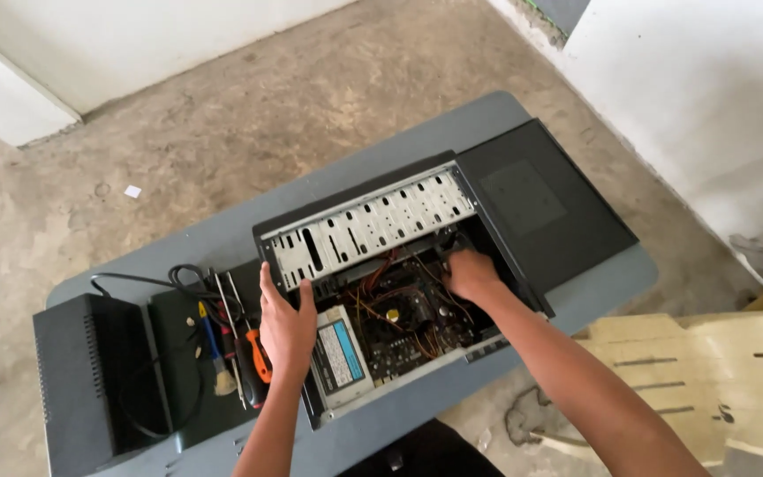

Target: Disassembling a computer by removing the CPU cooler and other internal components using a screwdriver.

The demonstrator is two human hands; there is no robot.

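Head view: we see an open computer case point(381, 291) lying on its side on a grey table point(222, 238), so the insides face up. Our left hand point(286, 325) rests flat on the case's end wall by the power supply point(343, 353), fingers spread, gripping nothing, prob. steadying the case. Right hand point(470, 272) reaches in near the motherboard point(408, 327) at the far corner; fingers curl down, can't tell if they grasp anything. Screwdrivers and a brush point(227, 344) lie just left, w/ black side panel point(545, 199) to the right.

Rough concrete floor point(249, 115), white walls point(699, 106), grey table point(222, 234), pale plastic chair point(708, 371)
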